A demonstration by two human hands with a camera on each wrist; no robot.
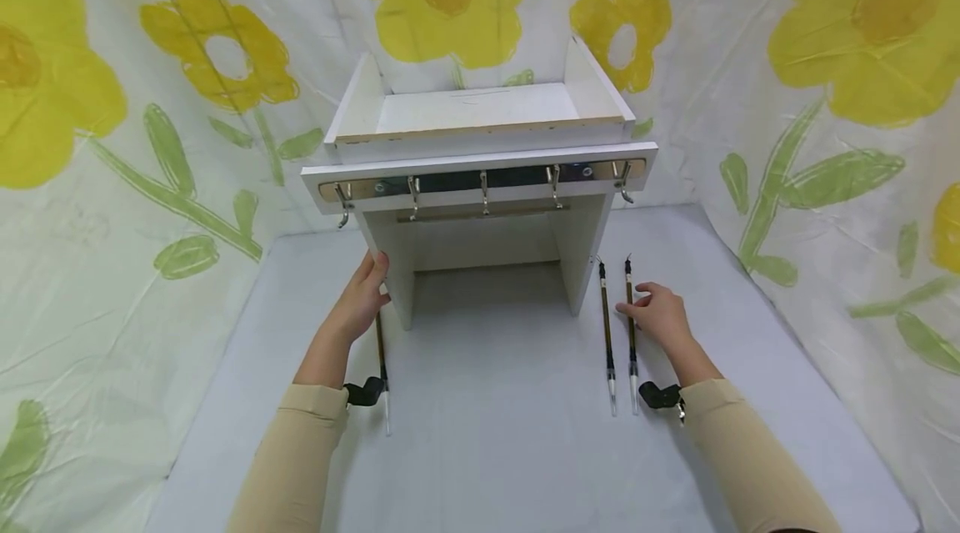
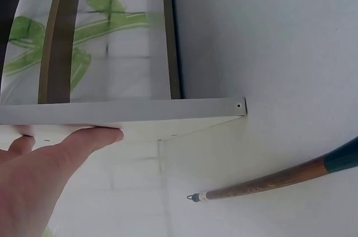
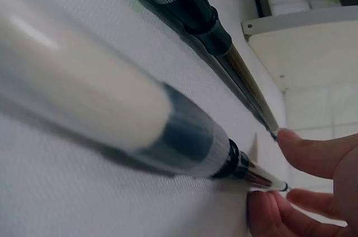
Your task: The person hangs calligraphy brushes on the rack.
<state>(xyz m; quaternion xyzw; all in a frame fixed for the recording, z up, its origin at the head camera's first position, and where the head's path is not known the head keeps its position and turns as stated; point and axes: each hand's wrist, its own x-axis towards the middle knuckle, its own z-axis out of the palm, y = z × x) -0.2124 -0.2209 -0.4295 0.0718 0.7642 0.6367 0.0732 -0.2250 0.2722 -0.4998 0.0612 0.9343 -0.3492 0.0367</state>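
In the head view a white wooden shelf (image 1: 393, 266) with a metal hook rail (image 1: 517, 178) stands on the table. My left hand (image 1: 360, 299) touches the outer face of its left side panel (image 2: 190, 111), fingers extended along it. A calligraphy brush (image 1: 381, 341) lies beside that hand, partly hidden by the wrist. My right hand (image 1: 660, 316) is over the upper handle of the outer right brush (image 1: 631, 333), thumb to one side and fingers to the other, with a gap between them. The inner right brush (image 1: 606, 324) lies parallel to it, near the thumb (image 3: 313, 156).
White cloth with yellow flowers (image 1: 225, 57) hangs behind and at both sides. The pale table surface (image 1: 480, 433) extends in front of the shelf. An upper white tray-like compartment (image 1: 480, 108) is above the hook rail.
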